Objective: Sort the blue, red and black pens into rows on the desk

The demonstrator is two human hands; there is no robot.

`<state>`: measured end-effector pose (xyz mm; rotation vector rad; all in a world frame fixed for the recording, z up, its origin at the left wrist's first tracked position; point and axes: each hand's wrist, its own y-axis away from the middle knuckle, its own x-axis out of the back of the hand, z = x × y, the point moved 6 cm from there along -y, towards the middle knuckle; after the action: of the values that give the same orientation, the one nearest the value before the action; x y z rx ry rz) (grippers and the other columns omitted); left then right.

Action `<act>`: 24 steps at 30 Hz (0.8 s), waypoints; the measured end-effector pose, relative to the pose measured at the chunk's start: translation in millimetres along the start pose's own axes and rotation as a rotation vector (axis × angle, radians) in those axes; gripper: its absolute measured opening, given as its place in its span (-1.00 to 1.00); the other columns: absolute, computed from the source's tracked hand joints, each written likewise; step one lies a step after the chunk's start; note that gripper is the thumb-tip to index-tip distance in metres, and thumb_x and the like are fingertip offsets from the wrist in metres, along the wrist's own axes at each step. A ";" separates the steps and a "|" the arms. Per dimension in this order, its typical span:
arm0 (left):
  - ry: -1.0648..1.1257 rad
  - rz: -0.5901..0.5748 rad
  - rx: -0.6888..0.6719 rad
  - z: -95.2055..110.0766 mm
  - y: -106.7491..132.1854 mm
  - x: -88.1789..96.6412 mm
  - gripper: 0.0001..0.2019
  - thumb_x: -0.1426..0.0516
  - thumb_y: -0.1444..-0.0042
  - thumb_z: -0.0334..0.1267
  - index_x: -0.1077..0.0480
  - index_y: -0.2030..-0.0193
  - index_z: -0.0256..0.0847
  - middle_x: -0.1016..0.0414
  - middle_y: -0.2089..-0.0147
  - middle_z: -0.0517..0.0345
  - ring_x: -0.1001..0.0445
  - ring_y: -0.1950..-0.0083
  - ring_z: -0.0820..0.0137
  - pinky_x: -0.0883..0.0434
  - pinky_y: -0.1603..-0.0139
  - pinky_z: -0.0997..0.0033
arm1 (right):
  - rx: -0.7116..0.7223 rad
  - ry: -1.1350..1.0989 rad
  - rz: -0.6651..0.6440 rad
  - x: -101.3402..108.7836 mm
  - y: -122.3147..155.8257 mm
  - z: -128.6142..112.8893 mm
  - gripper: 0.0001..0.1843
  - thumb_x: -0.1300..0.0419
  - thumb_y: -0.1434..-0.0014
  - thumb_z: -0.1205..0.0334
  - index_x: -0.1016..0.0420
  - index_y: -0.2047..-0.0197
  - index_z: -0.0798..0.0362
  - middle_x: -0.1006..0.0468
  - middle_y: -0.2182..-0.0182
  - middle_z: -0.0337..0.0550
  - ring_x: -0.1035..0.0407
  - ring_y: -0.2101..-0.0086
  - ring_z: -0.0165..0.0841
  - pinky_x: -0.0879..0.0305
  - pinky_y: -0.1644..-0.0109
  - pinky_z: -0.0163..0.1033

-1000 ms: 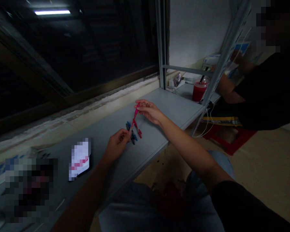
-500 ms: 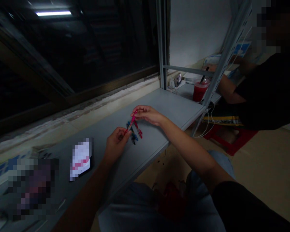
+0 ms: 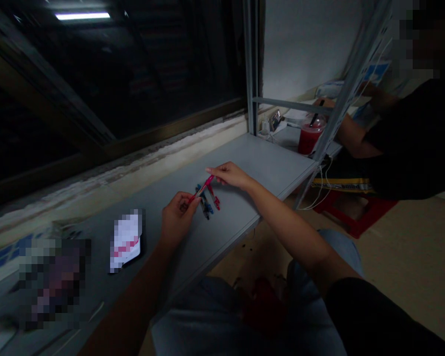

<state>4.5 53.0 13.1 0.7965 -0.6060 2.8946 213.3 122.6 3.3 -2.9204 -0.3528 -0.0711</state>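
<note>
Left hand: The left hand (image 3: 178,217) was curled closed, its fingertips pinching the lower end of a slim pink plastic strip (image 3: 204,187).

Right hand: The right hand (image 3: 230,176) reached in from the other side, thumb and forefinger closed on the upper end of the strip, the other fingers loosely extended.

Strip: It was held diagonally in the air between both hands, just above the parts on the counter.

Parts: Small glossy blue parts (image 3: 204,207) and a small red part (image 3: 215,201) lay close together beneath the strip. Whether they joined it, I could not tell.

Counter: The smooth grey metal counter (image 3: 267,163) ran along a dark window (image 3: 114,64).

Nearby: A pixelated flat object (image 3: 126,241) lay left of the hands. Past an upright shelf post, a co-worker's hand (image 3: 324,103) rested near a red drink cup (image 3: 309,138) with a straw.
</note>
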 end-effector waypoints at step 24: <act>0.145 0.034 0.089 -2.4 -0.5 -2.4 -0.68 -0.32 -0.10 0.03 -0.39 0.27 -0.14 -0.53 0.48 0.23 -0.47 0.49 0.41 -0.38 0.43 0.45 | 0.060 -0.200 -0.152 -14.5 4.8 -11.5 -0.56 -0.47 -0.10 -0.10 -0.48 0.32 0.09 -0.51 0.51 -0.32 -0.30 0.55 -0.52 -0.23 0.47 -0.40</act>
<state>5.5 54.5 10.1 0.5840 -0.4840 2.9949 200.1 112.3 12.6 -2.8430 -0.5967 0.2074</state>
